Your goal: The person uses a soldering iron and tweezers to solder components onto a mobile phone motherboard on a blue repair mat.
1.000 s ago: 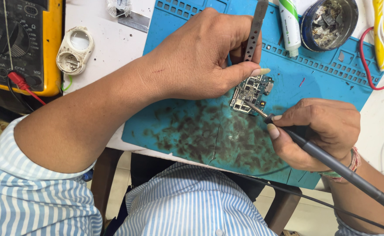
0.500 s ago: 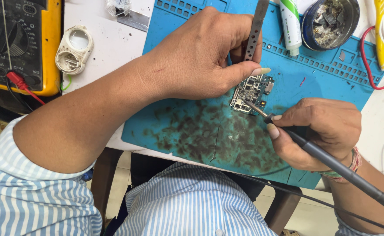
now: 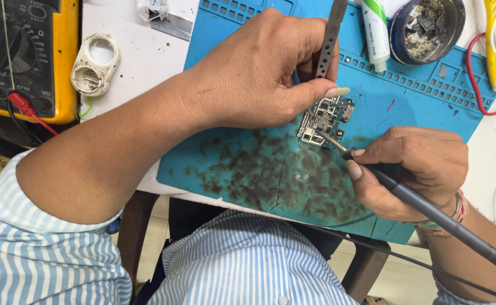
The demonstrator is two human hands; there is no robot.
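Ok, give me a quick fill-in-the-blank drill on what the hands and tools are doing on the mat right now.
1. The right hand holds a soldering iron whose tip touches the small ____.
2. The left hand grips metal tweezers and steadies the board with its ____.
3. The circuit board lies on a stained mat coloured ____.
4. The multimeter at the top left has a casing coloured ____.

Missing words: circuit board; thumb; blue; yellow

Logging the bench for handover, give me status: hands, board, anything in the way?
Left hand pins circuit board, tweezers in fingers. Right hand grips soldering iron, tip on board's lower edge. Nothing blocking on blue mat.
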